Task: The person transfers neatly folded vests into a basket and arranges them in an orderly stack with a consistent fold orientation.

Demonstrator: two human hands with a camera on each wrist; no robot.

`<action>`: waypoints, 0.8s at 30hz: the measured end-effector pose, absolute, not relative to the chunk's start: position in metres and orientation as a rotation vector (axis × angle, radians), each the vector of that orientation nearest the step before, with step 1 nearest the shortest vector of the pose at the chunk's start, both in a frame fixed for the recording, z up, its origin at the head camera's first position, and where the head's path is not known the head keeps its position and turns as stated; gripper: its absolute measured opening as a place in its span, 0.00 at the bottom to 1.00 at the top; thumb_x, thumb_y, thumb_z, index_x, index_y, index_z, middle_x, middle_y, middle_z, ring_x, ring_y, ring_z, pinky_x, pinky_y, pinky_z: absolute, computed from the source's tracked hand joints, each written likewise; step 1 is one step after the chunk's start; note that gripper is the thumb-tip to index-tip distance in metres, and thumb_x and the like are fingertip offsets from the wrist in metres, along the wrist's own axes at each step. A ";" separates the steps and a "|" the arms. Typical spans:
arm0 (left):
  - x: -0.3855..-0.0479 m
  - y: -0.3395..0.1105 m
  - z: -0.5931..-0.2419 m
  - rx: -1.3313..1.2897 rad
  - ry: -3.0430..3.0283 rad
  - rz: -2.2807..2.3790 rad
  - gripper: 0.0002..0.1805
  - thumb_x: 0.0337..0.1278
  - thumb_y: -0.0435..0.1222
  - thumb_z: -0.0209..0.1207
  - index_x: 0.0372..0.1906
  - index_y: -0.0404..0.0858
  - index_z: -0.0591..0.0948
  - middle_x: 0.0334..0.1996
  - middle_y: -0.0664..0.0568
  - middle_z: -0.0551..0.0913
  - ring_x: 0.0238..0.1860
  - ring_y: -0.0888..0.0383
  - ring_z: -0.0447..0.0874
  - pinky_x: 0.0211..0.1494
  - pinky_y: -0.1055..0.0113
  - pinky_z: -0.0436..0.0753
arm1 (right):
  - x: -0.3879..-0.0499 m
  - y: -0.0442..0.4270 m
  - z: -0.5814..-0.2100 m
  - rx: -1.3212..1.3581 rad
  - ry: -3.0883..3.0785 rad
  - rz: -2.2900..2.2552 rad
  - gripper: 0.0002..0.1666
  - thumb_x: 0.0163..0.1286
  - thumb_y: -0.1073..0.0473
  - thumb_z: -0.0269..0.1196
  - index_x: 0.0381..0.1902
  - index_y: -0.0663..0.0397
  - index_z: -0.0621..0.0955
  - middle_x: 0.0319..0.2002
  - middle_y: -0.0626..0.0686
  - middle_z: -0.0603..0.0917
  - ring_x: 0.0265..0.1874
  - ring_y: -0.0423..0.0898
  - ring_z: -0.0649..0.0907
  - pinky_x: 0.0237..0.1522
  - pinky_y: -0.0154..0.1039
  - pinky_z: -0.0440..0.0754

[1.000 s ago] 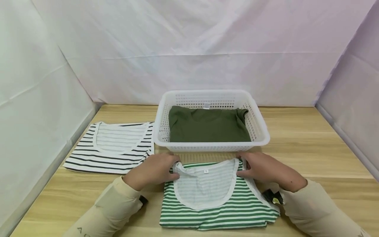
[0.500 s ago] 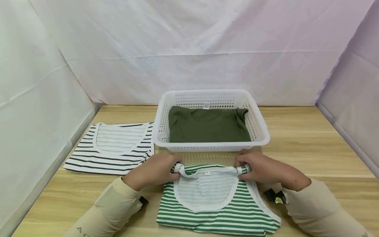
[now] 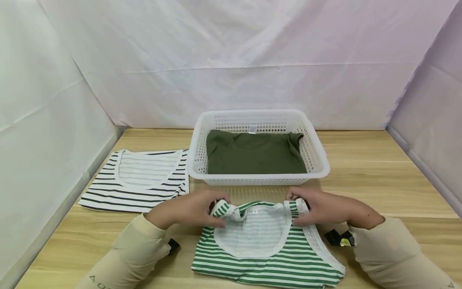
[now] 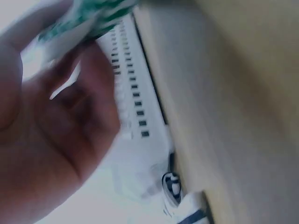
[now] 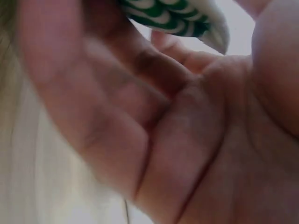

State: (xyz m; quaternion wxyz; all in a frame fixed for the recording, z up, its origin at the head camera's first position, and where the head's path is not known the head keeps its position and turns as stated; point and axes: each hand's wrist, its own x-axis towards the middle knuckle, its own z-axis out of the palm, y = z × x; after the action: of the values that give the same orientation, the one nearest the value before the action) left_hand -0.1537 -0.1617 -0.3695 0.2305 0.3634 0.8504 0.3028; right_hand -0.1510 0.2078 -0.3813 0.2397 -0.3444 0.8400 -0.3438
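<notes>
A green-and-white striped tank top [image 3: 252, 268] lies on the table, neckline upward, its shoulder straps raised. At its left strap, my left hand [image 3: 196, 208] pinches the cloth between thumb and fingers; the left wrist view catches the gripped striped cloth [image 4: 110, 14] at its top. On the opposite strap, my right hand [image 3: 323, 206] holds the fabric, with curled fingers round it. Striped cloth [image 5: 170, 16] shows inside that hand in the right wrist view. Both straps look folded over in the hands, and a small white size label [image 3: 255, 212] sits inside the neckline.
Just beyond the hands stands a white plastic basket [image 3: 260, 181] with a folded dark green garment [image 3: 256, 158] inside. A folded black-and-white striped top [image 3: 137, 198] lies left of the basket. White curtains [image 3: 231, 80] enclose the wooden table [image 3: 375, 176].
Both straps have been lifted and folded over in the hands. The tank top's lower edge has shifted slightly toward me. Basket and black-striped top stay put.
</notes>
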 end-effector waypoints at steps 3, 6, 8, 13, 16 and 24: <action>-0.154 -0.167 -0.369 0.990 2.230 0.759 0.22 0.54 0.38 0.72 0.53 0.53 0.77 0.35 0.63 0.80 0.33 0.68 0.77 0.38 0.72 0.79 | -0.151 0.210 -0.384 -0.917 2.238 -0.904 0.24 0.63 0.49 0.72 0.52 0.42 0.75 0.45 0.45 0.80 0.43 0.35 0.78 0.47 0.32 0.78; -0.154 -0.169 -0.369 0.992 2.203 0.701 0.24 0.54 0.37 0.72 0.55 0.50 0.77 0.40 0.65 0.82 0.40 0.70 0.78 0.47 0.72 0.79 | -0.151 0.211 -0.386 -0.931 2.216 -0.882 0.25 0.61 0.49 0.72 0.54 0.43 0.77 0.46 0.44 0.82 0.43 0.34 0.79 0.47 0.32 0.79; -0.154 -0.169 -0.369 0.984 2.217 0.666 0.24 0.53 0.36 0.72 0.55 0.48 0.77 0.41 0.66 0.82 0.42 0.71 0.78 0.50 0.72 0.78 | -0.152 0.212 -0.388 -0.934 2.189 -0.895 0.24 0.62 0.50 0.72 0.55 0.44 0.78 0.46 0.42 0.83 0.42 0.33 0.80 0.46 0.31 0.80; -0.153 -0.166 -0.368 0.927 2.247 0.621 0.18 0.52 0.35 0.72 0.49 0.46 0.81 0.36 0.65 0.83 0.37 0.71 0.79 0.45 0.72 0.80 | -0.154 0.212 -0.391 -0.972 2.109 -0.963 0.18 0.65 0.56 0.69 0.53 0.44 0.81 0.42 0.42 0.86 0.37 0.32 0.82 0.42 0.32 0.82; -0.153 -0.165 -0.367 0.907 2.237 0.631 0.14 0.54 0.33 0.70 0.45 0.45 0.82 0.32 0.64 0.83 0.33 0.70 0.79 0.40 0.72 0.80 | -0.153 0.212 -0.390 -0.997 2.104 -0.979 0.17 0.68 0.57 0.67 0.54 0.44 0.80 0.43 0.42 0.86 0.39 0.33 0.81 0.43 0.32 0.82; -0.154 -0.167 -0.368 0.929 2.267 0.706 0.12 0.62 0.33 0.63 0.49 0.44 0.79 0.33 0.61 0.81 0.33 0.68 0.77 0.39 0.70 0.79 | -0.153 0.209 -0.387 -1.007 2.141 -1.010 0.26 0.77 0.53 0.57 0.71 0.43 0.69 0.63 0.45 0.79 0.61 0.35 0.78 0.60 0.30 0.76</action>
State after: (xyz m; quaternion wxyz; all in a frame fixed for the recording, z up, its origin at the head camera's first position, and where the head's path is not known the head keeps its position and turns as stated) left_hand -0.1544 -0.1669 -0.3676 0.2915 0.3484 0.8506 0.2648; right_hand -0.1526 0.2091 -0.3869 0.2808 -0.3756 0.7988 -0.3768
